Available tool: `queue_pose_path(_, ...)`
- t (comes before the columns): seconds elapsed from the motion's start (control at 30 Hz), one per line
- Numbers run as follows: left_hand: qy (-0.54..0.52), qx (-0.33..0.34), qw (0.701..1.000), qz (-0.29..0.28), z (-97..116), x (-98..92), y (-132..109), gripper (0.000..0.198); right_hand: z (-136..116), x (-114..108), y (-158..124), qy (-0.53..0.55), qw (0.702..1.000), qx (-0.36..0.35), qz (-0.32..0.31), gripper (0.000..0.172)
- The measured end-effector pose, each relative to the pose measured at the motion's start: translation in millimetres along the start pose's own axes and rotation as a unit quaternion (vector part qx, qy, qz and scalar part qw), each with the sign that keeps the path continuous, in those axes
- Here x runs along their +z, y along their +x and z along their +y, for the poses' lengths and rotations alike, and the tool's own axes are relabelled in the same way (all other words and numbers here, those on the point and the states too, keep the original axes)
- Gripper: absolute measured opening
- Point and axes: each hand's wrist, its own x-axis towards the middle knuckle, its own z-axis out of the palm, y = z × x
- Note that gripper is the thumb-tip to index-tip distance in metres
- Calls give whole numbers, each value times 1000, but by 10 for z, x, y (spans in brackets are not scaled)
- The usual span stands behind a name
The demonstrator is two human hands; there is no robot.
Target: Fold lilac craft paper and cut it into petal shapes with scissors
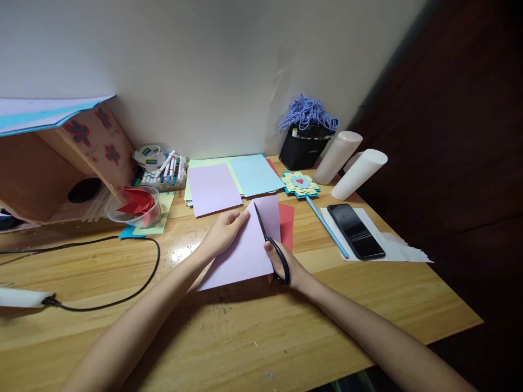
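Note:
My left hand pinches the left edge of a lilac sheet of paper, held at a tilt above the desk. In my right hand is a pair of black-handled scissors, thumb in one loop. The upper scissor blade lies over the lilac sheet, its tip close to the top edge by my left thumb; the other blade is hidden behind the paper. Just right of the sheet, partly covered by it, lies red paper. Behind it rest another lilac sheet and a light blue sheet.
A layered paper flower on a blue stick lies right, beside a phone on white paper. Behind stand two white rolls and a black pouch topped with yarn. Left are markers, a plastic bowl, a cardboard box, and a cable.

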Motion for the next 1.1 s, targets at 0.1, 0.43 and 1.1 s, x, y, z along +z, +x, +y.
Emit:
queue_pose_path(0.1, 10, 27, 999, 31, -16, -18, 32, 42, 0, 27, -22, 2, 1000, 4, -23, 62)
queue_pose_path(0.43, 47, 59, 995, 61, -86, 84, 11, 40, 3, 93, -47, 10, 999, 11, -39, 65)
queue_pose_path(1.1, 5, 47, 998, 29, -83, 111, -6, 40, -33, 89, -23, 46, 997, -49, -28, 61)
